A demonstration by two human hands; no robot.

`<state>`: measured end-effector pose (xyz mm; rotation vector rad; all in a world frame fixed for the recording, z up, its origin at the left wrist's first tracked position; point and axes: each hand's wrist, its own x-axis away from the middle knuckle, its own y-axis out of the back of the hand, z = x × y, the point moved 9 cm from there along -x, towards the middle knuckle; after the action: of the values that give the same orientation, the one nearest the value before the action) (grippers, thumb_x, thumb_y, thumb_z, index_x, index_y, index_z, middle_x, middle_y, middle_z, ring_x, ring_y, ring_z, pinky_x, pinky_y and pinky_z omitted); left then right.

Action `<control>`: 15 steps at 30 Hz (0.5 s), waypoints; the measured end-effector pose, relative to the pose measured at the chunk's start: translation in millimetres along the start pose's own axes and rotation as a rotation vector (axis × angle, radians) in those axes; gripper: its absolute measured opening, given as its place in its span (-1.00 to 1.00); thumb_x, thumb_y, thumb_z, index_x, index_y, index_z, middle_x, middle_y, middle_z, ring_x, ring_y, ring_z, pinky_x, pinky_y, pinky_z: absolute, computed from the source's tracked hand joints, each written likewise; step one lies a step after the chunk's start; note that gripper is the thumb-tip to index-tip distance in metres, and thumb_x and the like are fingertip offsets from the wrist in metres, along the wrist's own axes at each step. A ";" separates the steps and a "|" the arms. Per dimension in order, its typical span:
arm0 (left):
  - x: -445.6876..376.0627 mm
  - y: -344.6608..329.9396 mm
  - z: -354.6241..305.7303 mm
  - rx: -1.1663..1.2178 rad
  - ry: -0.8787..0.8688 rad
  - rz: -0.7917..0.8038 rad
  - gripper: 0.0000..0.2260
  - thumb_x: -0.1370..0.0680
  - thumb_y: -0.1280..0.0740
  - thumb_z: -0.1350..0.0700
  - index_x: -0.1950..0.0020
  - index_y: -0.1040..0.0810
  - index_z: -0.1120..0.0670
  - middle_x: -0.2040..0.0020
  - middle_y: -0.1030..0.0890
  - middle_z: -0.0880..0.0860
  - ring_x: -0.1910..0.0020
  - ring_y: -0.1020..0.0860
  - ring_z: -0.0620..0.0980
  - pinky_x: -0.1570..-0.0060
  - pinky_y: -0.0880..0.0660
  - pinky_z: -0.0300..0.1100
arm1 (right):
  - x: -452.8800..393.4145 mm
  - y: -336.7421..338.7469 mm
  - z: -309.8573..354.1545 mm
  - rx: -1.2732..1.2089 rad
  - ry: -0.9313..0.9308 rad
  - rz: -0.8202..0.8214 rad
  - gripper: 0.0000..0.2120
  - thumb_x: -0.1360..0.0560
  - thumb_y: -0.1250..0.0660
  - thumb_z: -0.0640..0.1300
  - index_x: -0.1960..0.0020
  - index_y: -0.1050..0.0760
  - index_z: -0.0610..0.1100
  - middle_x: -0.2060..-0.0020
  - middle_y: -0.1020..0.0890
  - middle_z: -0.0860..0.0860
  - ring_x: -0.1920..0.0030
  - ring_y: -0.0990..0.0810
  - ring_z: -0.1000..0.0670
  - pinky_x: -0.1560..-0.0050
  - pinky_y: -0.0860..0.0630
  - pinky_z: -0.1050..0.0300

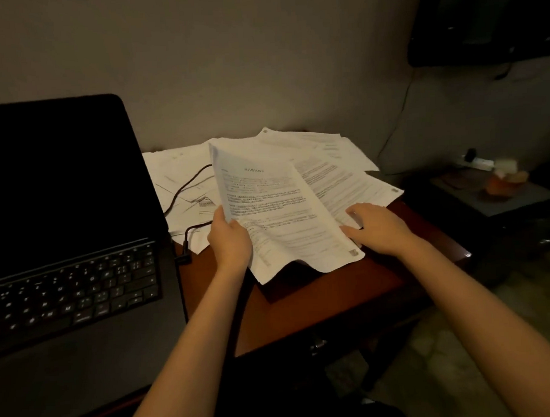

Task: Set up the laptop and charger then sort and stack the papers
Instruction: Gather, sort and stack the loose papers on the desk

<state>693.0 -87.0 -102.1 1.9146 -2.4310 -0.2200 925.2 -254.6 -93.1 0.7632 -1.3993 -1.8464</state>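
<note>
1. Reddish-brown wooden desk (334, 303): set against a grey wall, its right edge next to a lower dark side stand.
2. Open black laptop with dark screen and lit keyboard (70, 248): stood at the desk's left end, filling that side up to the near edge.
3. Thin black charger cable (184, 188): ran from a plug at the laptop's right edge across the loose sheets toward the back edge, lying over them and partly under the lifted sheet.
4. Scattered white printed papers (331, 161): fanned in overlapping layers over the desk's back-right corner, some overhanging the right edge.
5. Raised white printed sheet (280, 214): held tilted above the scattered papers, its lower corner sagging toward the near edge; it hid part of the pile behind.
6. Left hand (229, 242): pinched the sheet's left edge, thumb on top, fingers curled beneath.
7. Right hand (377, 227): fingers fairly straight, pressed flat at the sheet's right edge and on the papers below; fingertips partly hidden by paper.
8. Small pale and orange objects on the side stand (505, 176): too dim to identify.
</note>
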 end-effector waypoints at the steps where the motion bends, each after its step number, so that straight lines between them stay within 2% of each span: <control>1: 3.8 0.5 0.4 -0.007 0.001 0.022 -0.68 -0.62 -0.07 0.29 -0.30 -0.47 0.11 -0.07 -0.54 -0.02 0.01 -0.50 -0.06 0.10 -0.42 -0.26 | 7.2 2.6 -0.3 0.003 -0.013 0.018 -0.46 -0.50 -0.23 0.21 -0.33 -0.40 -0.12 -0.27 -0.50 -0.04 -0.21 -0.47 -0.08 -0.13 -0.46 -0.03; 4: 18.4 1.2 2.9 -0.005 -0.009 0.091 -0.70 -0.63 -0.09 0.26 -0.30 -0.46 0.09 -0.11 -0.57 -0.01 -0.03 -0.53 -0.03 0.09 -0.47 -0.21 | 24.1 2.8 -3.9 0.005 -0.034 0.103 -0.53 -0.51 -0.28 0.02 -0.38 -0.37 -0.09 -0.35 -0.44 -0.04 -0.31 -0.41 -0.08 -0.24 -0.40 -0.01; 7: 24.5 5.8 5.4 0.021 0.009 0.075 -0.68 -0.64 -0.07 0.25 -0.34 -0.42 0.07 -0.15 -0.56 0.02 -0.01 -0.53 -0.04 0.11 -0.47 -0.21 | 32.8 4.1 -0.9 0.082 0.019 0.182 -0.46 -0.45 -0.34 -0.13 -0.41 -0.35 -0.04 -0.38 -0.41 -0.01 -0.36 -0.36 -0.05 -0.33 -0.35 0.03; 9: 25.1 7.0 4.5 0.049 0.010 0.055 -0.62 -0.64 -0.05 0.26 -0.43 -0.33 0.03 -0.16 -0.54 -0.01 0.05 -0.50 -0.13 0.17 -0.45 -0.29 | 33.0 9.4 2.3 0.098 0.055 0.197 -0.46 -0.42 -0.37 -0.10 -0.39 -0.37 -0.02 -0.31 -0.45 -0.02 -0.28 -0.42 -0.03 -0.27 -0.40 0.06; 12: 27.4 4.0 1.9 0.038 -0.009 0.061 -0.52 -0.65 -0.04 0.28 -0.52 -0.18 -0.09 0.01 -0.49 -0.21 0.17 -0.44 -0.31 0.35 -0.38 -0.50 | 29.2 9.0 0.9 0.075 0.058 0.202 -0.49 -0.40 -0.40 0.04 -0.32 -0.41 0.04 -0.17 -0.43 -0.01 -0.15 -0.43 -0.01 -0.11 -0.43 0.12; 15: 29.2 4.0 0.9 0.027 -0.002 0.065 -0.51 -0.65 -0.03 0.27 -0.52 -0.16 -0.12 0.10 -0.44 -0.30 0.19 -0.47 -0.30 0.44 -0.38 -0.54 | 19.9 1.4 -6.8 -0.068 -0.015 0.225 -0.50 -0.35 -0.44 0.15 -0.22 -0.37 0.08 -0.26 -0.36 -0.02 -0.23 -0.38 -0.06 -0.15 -0.41 0.03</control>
<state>682.0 -114.4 -104.1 1.8429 -2.5055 -0.1875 919.1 -274.8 -94.4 0.5360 -1.3647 -1.7181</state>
